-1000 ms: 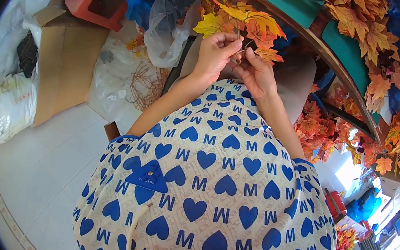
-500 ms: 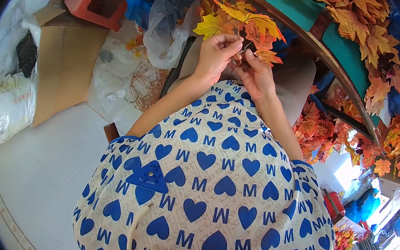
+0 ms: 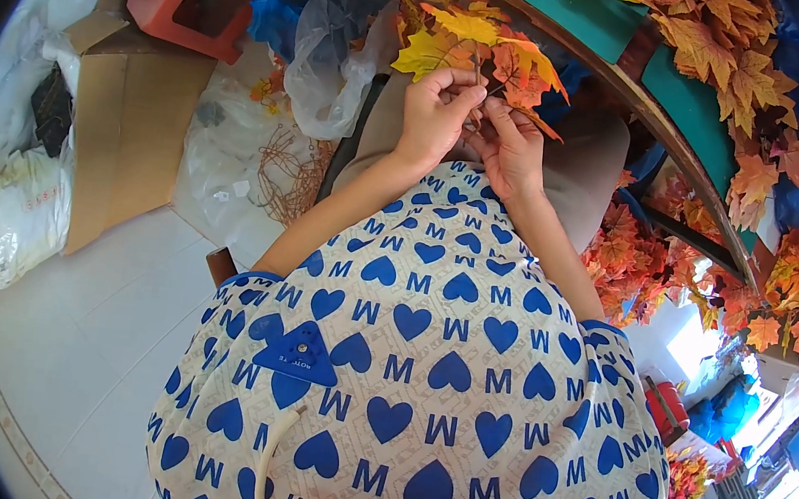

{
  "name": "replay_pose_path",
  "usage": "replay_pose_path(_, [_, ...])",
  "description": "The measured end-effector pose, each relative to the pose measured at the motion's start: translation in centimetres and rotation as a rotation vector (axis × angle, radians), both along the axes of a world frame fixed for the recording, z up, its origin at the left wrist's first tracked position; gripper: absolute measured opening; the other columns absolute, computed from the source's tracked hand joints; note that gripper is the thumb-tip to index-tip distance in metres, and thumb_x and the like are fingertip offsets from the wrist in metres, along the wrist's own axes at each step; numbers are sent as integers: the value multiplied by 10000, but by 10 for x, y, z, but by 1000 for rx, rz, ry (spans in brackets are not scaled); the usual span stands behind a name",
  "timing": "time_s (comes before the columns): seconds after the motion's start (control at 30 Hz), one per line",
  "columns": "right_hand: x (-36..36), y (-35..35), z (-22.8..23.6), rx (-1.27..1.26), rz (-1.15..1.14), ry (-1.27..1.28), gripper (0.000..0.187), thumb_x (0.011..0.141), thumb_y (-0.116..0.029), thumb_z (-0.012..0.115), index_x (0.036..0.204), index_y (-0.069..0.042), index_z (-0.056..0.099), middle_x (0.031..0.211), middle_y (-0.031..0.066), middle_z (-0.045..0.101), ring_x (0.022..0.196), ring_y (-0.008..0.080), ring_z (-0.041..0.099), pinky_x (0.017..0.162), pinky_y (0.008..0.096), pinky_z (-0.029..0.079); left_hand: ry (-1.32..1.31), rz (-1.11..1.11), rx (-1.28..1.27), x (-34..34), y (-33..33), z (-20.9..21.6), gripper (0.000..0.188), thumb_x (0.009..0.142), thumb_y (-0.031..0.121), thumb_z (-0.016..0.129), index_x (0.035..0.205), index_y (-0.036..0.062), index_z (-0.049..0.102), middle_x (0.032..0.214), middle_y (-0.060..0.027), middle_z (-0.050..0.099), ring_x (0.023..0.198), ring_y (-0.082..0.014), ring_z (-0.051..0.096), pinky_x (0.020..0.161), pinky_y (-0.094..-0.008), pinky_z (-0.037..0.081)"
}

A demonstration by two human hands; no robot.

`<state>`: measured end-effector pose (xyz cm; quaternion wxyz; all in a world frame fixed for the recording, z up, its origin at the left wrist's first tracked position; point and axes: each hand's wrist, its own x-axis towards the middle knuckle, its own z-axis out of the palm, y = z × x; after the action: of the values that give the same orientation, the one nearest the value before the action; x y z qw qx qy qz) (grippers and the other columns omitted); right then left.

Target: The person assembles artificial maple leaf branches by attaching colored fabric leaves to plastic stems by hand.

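Above my lap, my left hand [image 3: 436, 121] pinches the thin stem of an artificial maple leaf spray [image 3: 464, 28] between thumb and fingers. Its yellow, orange and red leaves fan out beyond my fingertips. My right hand [image 3: 513, 151] is closed close beside it, thumb pressed to the fingers at the base of the same stem. The two sets of fingertips almost touch, and they partly cover the stem's lower end. Whether a separate small piece sits between the right fingers is too small to tell.
A green table [image 3: 591, 17] with a wooden edge curves across the far side, with orange maple leaves [image 3: 718, 49] on it. Leaf bunches [image 3: 632, 250] hang at right. On the left are a cardboard box [image 3: 131, 144], a red plastic stool [image 3: 190, 0], clear plastic bags and copper-coloured wires [image 3: 293, 175].
My right fingertips have moved closer in to the stem beside the left thumb. The leaf spray has tilted slightly; both forearms stay nearly where they were.
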<state>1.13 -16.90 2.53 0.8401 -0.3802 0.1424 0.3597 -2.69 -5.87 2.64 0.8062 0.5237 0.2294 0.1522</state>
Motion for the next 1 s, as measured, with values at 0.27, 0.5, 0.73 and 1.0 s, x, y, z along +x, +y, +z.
replay_pose_path(0.27, [-10, 1, -12, -48, 2, -115, 114, 874, -110, 599, 940, -18, 615, 864, 45, 626, 784, 141, 610, 678, 335, 551, -46, 148, 258, 2, -6, -21, 139, 772, -1, 657, 894, -49, 610, 805, -55, 635, 680, -105, 587, 636, -225, 482])
replay_pose_path(0.5, [6, 0, -20, -478, 244, -633, 159, 906, -132, 555, 947, 4, 626, 808, 47, 638, 790, 121, 591, 694, 248, 483, -52, 228, -127, 16, 4, -16, 141, 802, 15, 646, 922, -46, 605, 771, -51, 615, 627, -102, 575, 596, -223, 468])
replay_pose_path(0.73, [17, -14, -1, -338, 329, -666, 263, 882, 5, 528, 1138, 66, 522, 929, 114, 643, 832, 145, 624, 742, 220, 484, 49, 170, -274, 16, 26, -13, 202, 863, 180, 631, 935, -4, 595, 787, -44, 617, 653, -112, 587, 603, -200, 466])
replay_pose_path(1.0, [16, -7, 11, -307, 269, -630, 384, 865, 63, 504, 1218, 71, 355, 957, 171, 642, 856, 190, 647, 702, 217, 495, 95, -40, -326, -13, 24, -4, 207, 880, 186, 600, 962, -4, 609, 875, -60, 627, 780, -115, 596, 692, -237, 466])
